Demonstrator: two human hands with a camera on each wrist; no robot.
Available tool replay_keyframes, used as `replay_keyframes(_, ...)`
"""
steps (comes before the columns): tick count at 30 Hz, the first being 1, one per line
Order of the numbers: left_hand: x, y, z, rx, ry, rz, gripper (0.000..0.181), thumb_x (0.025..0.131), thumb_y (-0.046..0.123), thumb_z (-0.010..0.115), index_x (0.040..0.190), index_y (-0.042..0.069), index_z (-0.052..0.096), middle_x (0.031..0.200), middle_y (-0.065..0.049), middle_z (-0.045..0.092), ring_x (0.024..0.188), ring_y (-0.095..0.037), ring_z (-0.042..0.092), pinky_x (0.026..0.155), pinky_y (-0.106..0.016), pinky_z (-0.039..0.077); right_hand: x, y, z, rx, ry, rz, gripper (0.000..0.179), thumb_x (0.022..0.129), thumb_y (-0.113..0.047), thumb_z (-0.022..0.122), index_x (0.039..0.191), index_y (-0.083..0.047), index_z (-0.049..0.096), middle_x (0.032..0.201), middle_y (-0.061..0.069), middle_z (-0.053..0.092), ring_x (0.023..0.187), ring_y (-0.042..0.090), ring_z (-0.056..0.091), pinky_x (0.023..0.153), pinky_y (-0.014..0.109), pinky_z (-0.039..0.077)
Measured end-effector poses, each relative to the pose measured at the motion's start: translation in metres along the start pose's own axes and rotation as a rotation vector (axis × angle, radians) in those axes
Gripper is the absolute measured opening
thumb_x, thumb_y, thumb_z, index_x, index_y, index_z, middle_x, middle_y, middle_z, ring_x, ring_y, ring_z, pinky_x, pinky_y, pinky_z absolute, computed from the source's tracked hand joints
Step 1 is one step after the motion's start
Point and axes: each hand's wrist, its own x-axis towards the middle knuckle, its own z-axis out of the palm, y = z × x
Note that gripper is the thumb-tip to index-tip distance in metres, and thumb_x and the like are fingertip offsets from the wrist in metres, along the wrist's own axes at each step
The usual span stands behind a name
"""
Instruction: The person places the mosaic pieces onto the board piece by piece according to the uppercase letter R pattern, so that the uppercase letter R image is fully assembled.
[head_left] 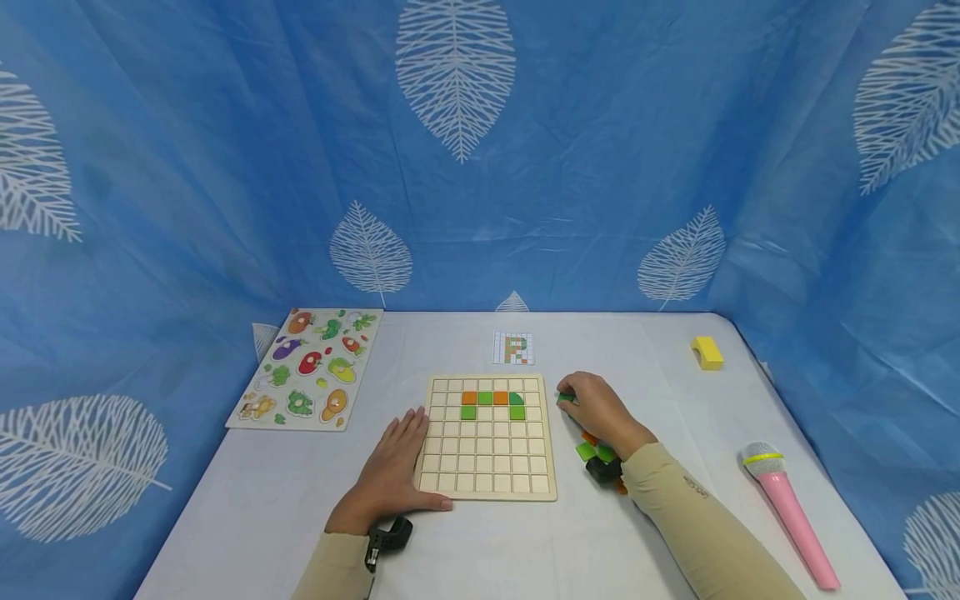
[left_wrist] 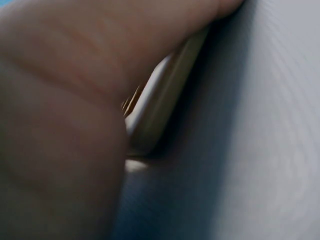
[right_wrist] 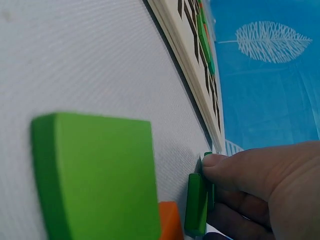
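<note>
A square wooden grid board (head_left: 483,464) lies mid-table. Orange and green tiles fill several of its upper cells, among them a rounded green tile (head_left: 516,399). My left hand (head_left: 393,471) rests along the board's left edge, fingers extended, thumb by the lower edge. Right of the board, my right hand (head_left: 600,410) pinches a dark green tile (head_left: 566,398) between thumb and fingers, low over the cloth. The right wrist view has another green tile (right_wrist: 196,205) on edge beside the fingertips. A light green tile (right_wrist: 102,175) looms closer, with an orange tile (right_wrist: 170,220) behind it.
Behind the board is a small pattern card (head_left: 513,348) with a coloured grid figure. A vegetable puzzle board (head_left: 307,367) lies at the back left. To the right are a yellow arched block (head_left: 707,353) and a pink toy microphone (head_left: 797,521). Blue curtains surround the table.
</note>
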Motion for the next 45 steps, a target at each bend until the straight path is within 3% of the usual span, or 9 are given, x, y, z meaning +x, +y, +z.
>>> replay_keyframes(36, 0.0, 0.002, -0.002, -0.001, -0.026, -0.007, 0.15, 0.061, 0.093, 0.073, 0.165, -0.002, 0.024, 0.172, -0.015, 0.021, 0.159, -0.03, 0.011, 0.127, -0.049, 0.01, -0.001, -0.005, -0.002, 0.018, -0.031, -0.013, 0.024, 0.093, -0.007, 0.083, 0.115, -0.001, 0.075, 0.111, 0.007, 0.071, 0.108, 0.027, 0.068, 0.094, 0.045, 0.057)
replay_keyframes(45, -0.001, 0.002, -0.004, -0.007, -0.028, -0.01, 0.15, 0.061, 0.092, 0.074, 0.165, -0.002, 0.024, 0.172, -0.015, 0.021, 0.159, -0.029, 0.01, 0.127, -0.049, 0.009, -0.004, -0.014, 0.001, 0.034, -0.003, -0.075, 0.024, 0.093, -0.007, 0.083, 0.115, -0.002, 0.076, 0.112, 0.008, 0.071, 0.108, 0.027, 0.068, 0.094, 0.045, 0.056)
